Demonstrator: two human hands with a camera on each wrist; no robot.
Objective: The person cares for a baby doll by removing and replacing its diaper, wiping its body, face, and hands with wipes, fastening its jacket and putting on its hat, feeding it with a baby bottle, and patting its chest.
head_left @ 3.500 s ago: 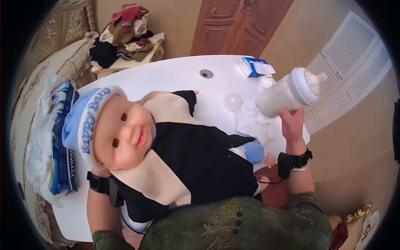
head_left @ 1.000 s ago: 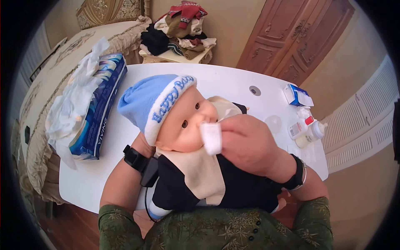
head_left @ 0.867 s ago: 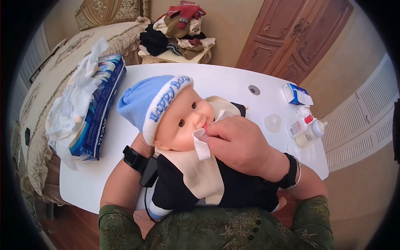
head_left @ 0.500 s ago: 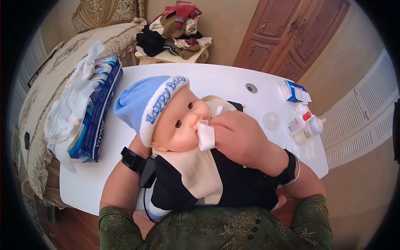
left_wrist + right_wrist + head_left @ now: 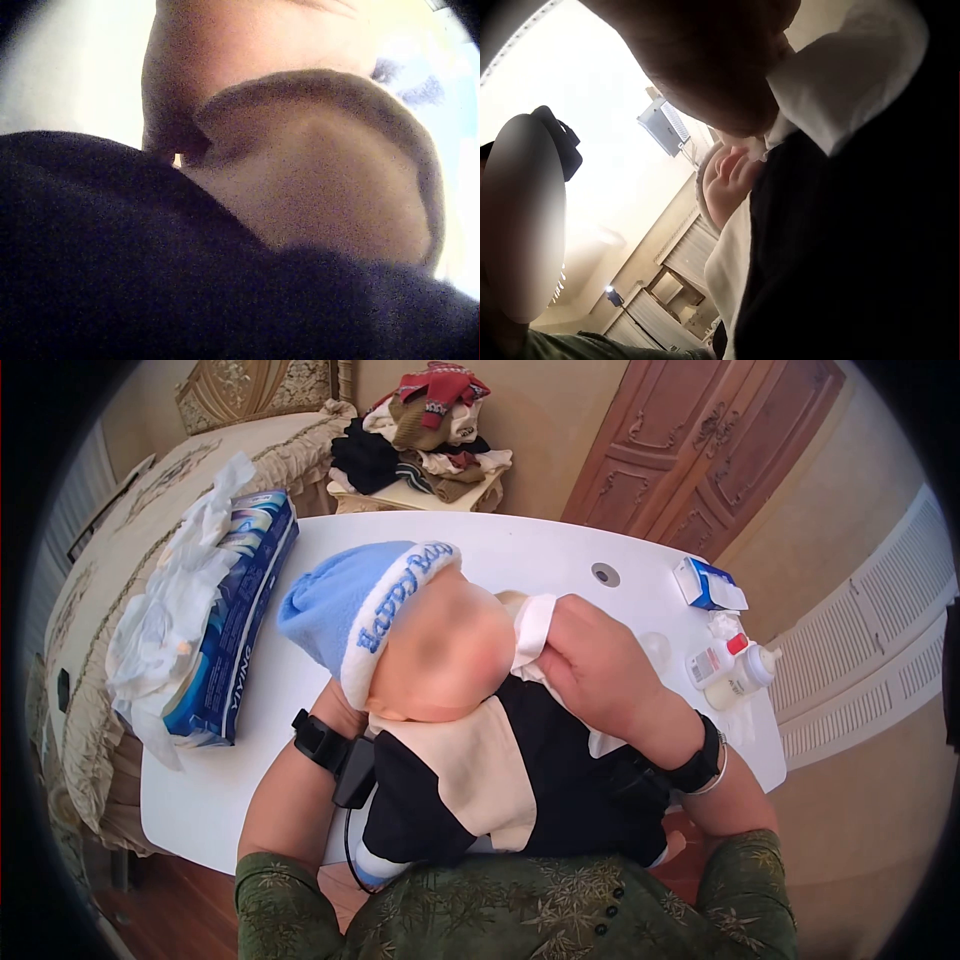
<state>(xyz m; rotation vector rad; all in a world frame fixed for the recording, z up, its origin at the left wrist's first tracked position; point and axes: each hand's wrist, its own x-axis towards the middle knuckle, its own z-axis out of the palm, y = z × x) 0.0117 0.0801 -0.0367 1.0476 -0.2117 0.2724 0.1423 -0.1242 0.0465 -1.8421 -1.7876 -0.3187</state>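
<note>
A doll in a blue hat (image 5: 345, 605) and black top with a beige collar (image 5: 485, 780) lies face up across the person's lap at the table edge. Behind the doll's head and neck is the left hand (image 5: 345, 710), its fingers hidden; the left wrist view shows part of that hand (image 5: 255, 52) against the beige collar (image 5: 322, 180). The right hand (image 5: 605, 670) pinches a white tissue (image 5: 535, 630) beside the doll's chin, over the collar. In the right wrist view the tissue (image 5: 840, 82) hangs from the right hand (image 5: 712, 60) above the black top.
On the white table (image 5: 540, 540) a blue pack (image 5: 245, 630) with crumpled white wipes (image 5: 165, 635) lies at the left. A milk bottle (image 5: 740, 682), a red-capped bottle (image 5: 712, 662), a clear dome and a small blue box (image 5: 708, 585) are at the right. Clothes (image 5: 430, 435) are piled behind.
The milk bottle has gone from the right hand to the table. The right hand, now with a tissue, has moved from the doll's mouth to the right, beside its chin.
</note>
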